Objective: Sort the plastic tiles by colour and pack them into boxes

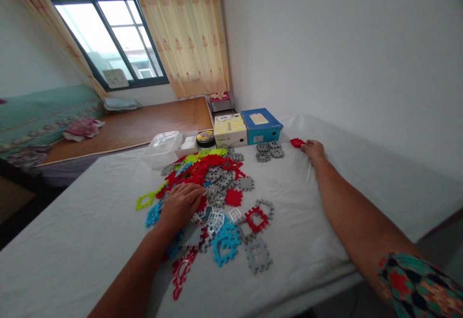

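Observation:
A heap of flat interlocking plastic pieces (210, 183) in red, grey, blue and lime lies on a white cloth-covered table (90, 231). My left hand (181, 204) rests palm down on the near left part of the heap, fingers curled over red and grey pieces. My right hand (313, 150) is stretched far out to the right, its fingertips touching a single red piece (297, 142) that lies flat on the cloth. A small group of grey pieces (269, 151) sits just left of that red piece.
At the table's far edge stand a blue box (261, 124), a yellow and white box (230, 129), a clear plastic container (164, 146) and a round tin (205, 137). A white wall runs along the right. A bed and a window lie beyond.

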Demonstrator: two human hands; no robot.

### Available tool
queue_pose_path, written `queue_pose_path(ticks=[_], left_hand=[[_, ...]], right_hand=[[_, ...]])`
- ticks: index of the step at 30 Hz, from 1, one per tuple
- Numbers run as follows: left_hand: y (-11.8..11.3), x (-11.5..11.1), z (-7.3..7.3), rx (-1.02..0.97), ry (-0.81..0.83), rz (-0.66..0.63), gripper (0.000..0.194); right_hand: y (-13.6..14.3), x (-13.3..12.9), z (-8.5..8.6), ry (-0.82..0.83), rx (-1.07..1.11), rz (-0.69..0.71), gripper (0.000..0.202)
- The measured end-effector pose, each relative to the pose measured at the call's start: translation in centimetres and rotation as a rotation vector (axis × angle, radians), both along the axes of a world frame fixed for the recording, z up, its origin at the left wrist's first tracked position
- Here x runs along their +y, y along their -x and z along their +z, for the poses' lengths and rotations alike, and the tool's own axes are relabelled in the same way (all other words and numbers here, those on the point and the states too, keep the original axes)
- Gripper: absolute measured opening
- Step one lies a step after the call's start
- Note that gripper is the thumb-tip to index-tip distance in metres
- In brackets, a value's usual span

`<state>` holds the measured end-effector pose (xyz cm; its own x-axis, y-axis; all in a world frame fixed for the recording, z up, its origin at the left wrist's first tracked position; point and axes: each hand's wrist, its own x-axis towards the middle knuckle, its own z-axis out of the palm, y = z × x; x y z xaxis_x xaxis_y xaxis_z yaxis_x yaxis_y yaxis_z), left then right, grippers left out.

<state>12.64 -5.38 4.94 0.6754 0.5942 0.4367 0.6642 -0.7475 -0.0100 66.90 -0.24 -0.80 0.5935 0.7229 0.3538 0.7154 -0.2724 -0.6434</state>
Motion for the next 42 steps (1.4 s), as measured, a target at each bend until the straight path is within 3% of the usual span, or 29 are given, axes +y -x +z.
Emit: queue_pose_path(ticks=[5,10,14,16,20,21,23,26,29,31,33,37,42], left_hand=[[0.0,0.1,-0.1,-0.017,-0.010,-0.007,0.027],[0.0,-0.1,0.1,-0.027,-0.008,-0.012,0.027],[-0.2,-0.3,0.2,-0.017,0.006,0.010,0.027],[-0.3,-0.5,0.2,0.002,0.015,0.026,0.026],[-0.4,-0.6,0.2,0.026,0.034,0.037,0.025],[-0.4,-0.6,0.2,0.019,0.032,0.038,0.025],[-0.2,-0.5,0.3,-0.019,0.016,0.055,0.025],[0.3,-0.2,0.5,-0.098,-0.018,0.153,0.026],[1.1,0.4,0.5,-0.162,-0.012,0.338,0.033],[1.5,0.8,0.2,-0.166,0.041,0.388,0.044],[1.7,1.0,-0.3,-0.140,0.110,0.349,0.046],[1.1,0.9,-0.8,-0.139,0.175,0.266,0.034],[0.5,0.5,0.0,-0.273,0.222,0.214,0.016]], right_hand=[[0.3,-0.5,0.2,-0.043,-0.015,-0.146,0.038],[1.4,-0.6,0.3,0.093,-0.175,0.037,0.035],[4.1,-0.5,2.4,0.060,-0.234,0.090,0.034],[7.4,-0.8,4.1,0.053,-0.183,0.327,0.030],[17.0,-3.3,6.3,0.197,-0.084,1.122,0.031],[19.3,-4.2,6.4,0.233,-0.125,1.246,0.035],[22.9,-5.9,6.1,0.234,-0.295,1.347,0.047],[25.4,-7.5,5.3,0.180,-0.497,1.357,0.051],[25.5,-7.7,5.0,0.159,-0.507,1.364,0.041],[25.2,-7.5,5.0,0.143,-0.463,1.361,0.031],[24.9,-7.2,5.1,0.120,-0.392,1.355,0.028],[24.2,-6.4,5.0,0.065,-0.192,1.270,0.026],[22.7,-5.0,4.6,0.024,0.076,1.072,0.025]])
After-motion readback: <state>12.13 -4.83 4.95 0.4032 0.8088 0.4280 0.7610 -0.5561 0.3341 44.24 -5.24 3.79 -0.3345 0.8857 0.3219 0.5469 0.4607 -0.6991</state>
